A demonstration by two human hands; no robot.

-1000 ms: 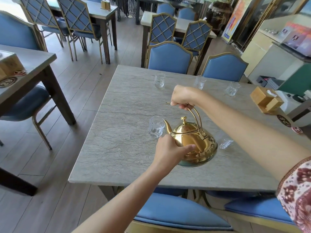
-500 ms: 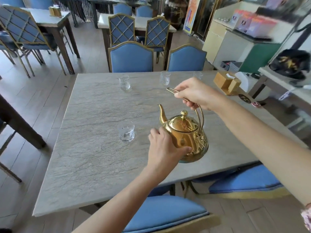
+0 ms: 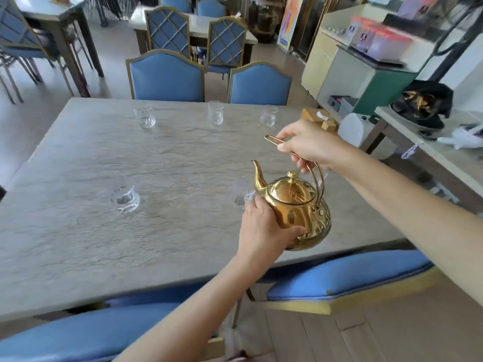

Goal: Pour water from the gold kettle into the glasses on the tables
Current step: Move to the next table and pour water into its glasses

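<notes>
You're gripping the gold kettle (image 3: 298,210) handle with your right hand (image 3: 308,147), left hand (image 3: 264,228) cupping its belly, so tipping fast is risking splashing past the blurry near glass (image 3: 241,193).

Polished gold metal kettle (image 3: 296,207), lidded with knob, wire handle raised, spout pointing away and left; held near the grey stone-top table's (image 3: 78,231) near edge. Five clear faceted glasses: three along the far edge (image 3: 144,118) (image 3: 216,113) (image 3: 268,116), one near-left (image 3: 125,199), one blurred just beside the spout (image 3: 241,194).
</notes>
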